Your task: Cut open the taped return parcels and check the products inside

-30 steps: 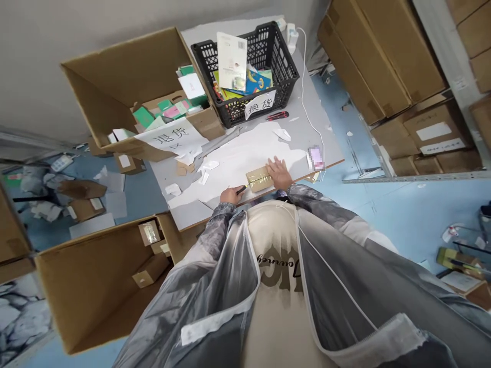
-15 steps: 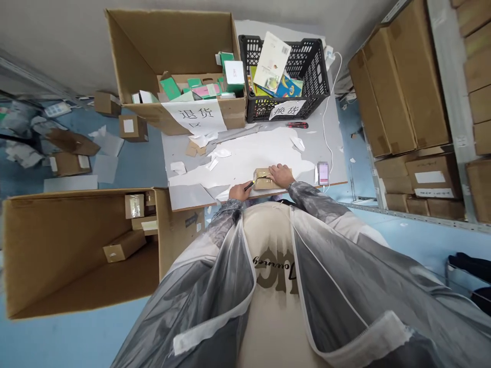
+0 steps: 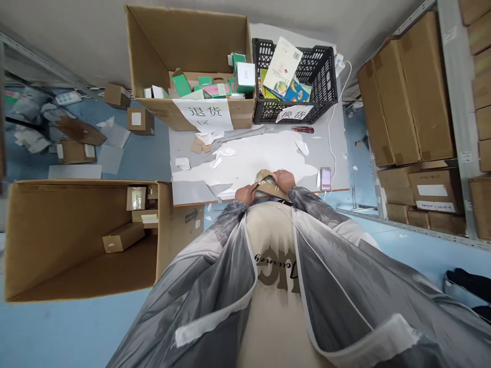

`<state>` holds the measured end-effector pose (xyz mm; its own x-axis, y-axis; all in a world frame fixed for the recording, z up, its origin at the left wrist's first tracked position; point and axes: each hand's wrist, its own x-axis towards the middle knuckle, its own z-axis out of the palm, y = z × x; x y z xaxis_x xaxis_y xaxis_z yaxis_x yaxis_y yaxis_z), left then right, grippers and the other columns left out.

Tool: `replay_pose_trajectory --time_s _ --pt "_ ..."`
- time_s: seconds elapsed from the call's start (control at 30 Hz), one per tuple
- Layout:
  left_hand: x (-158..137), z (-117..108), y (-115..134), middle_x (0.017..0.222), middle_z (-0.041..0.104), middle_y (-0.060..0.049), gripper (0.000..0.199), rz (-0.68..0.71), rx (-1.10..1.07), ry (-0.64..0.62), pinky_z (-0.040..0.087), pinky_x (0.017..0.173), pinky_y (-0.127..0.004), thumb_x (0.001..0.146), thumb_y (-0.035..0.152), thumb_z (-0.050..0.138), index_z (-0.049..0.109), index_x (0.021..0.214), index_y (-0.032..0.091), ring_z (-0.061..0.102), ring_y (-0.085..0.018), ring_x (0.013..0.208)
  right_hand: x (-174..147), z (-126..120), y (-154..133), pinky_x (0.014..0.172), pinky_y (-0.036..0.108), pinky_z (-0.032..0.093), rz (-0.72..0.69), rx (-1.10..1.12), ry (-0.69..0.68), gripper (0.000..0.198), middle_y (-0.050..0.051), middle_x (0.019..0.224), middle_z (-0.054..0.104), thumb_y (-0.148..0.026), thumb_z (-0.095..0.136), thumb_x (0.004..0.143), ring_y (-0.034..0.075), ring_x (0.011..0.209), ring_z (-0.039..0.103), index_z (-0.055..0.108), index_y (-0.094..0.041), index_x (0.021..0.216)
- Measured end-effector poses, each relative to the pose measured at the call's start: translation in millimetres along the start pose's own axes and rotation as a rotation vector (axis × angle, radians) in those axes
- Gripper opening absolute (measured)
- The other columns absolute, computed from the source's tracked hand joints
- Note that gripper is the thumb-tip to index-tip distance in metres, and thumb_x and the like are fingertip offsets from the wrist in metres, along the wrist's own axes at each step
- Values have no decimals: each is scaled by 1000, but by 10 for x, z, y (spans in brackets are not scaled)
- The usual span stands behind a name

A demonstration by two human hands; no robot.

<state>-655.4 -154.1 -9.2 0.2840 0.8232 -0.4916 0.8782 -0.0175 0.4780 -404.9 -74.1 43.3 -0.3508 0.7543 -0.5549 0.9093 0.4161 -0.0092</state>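
A small brown cardboard box [image 3: 272, 189] with shiny tape sits tilted at the front edge of the table. My left hand [image 3: 246, 194] is closed around a dark-handled box cutter [image 3: 255, 187], its tip reaching to the box's opened top. On the box's far right side, my right hand [image 3: 284, 180] grips the cardboard with bent fingers. Something pale shows inside the opening, too small to make out.
Behind the white table [image 3: 249, 153] stand a large carton [image 3: 153, 113] of green boxes and a black crate [image 3: 318, 105] of books. A red-black cutter [image 3: 303, 129], paper scraps and a phone [image 3: 325, 179] lie about. An open carton [image 3: 76, 286] stands left; shelved boxes [image 3: 429, 102] right.
The small box has gone from lying flat to tilted, its top more opened up. Both hands have shifted with it, and the whole view has moved slightly.
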Motion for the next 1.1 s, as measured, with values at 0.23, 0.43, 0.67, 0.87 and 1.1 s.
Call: replay_pose_trajectory --time_s 0.23,0.43,0.67,0.87,1.1 --pt "7 -70 -216 158 87 -6 53 -26 -195 19 63 114 -37 123 47 65 79 173 36 82 -35 142 -43 -61 9 107 36 52 17 -27 9 61 21 144 82 -54 36 136 31 134 71 80 -15 150" --pt "-246 -165 -434 100 94 -6 59 -57 -445 59 65 90 -30 125 63 50 93 147 28 87 -27 94 -66 -5 20 106 37 50 -31 -49 0 60 19 143 82 -55 35 136 32 132 69 78 -16 148" --pt "-165 -184 -482 74 82 -6 71 -186 -637 14 56 61 -32 124 69 40 94 119 22 66 -21 53 -69 81 93 108 40 50 -50 -51 49 61 21 139 82 -54 33 136 34 128 69 78 -15 147" --pt "127 -110 -360 63 74 -3 68 -169 -671 -22 55 61 -31 123 67 45 92 103 21 65 -21 53 -94 131 117 107 39 50 -37 -86 54 61 21 139 81 -54 31 136 34 131 70 76 -15 148" --pt "-95 -111 -341 67 76 -1 60 -55 -565 -30 54 72 -30 125 58 46 94 125 23 71 -22 66 -74 123 57 98 38 53 47 -87 19 63 23 139 81 -50 28 136 34 129 73 80 -17 149"
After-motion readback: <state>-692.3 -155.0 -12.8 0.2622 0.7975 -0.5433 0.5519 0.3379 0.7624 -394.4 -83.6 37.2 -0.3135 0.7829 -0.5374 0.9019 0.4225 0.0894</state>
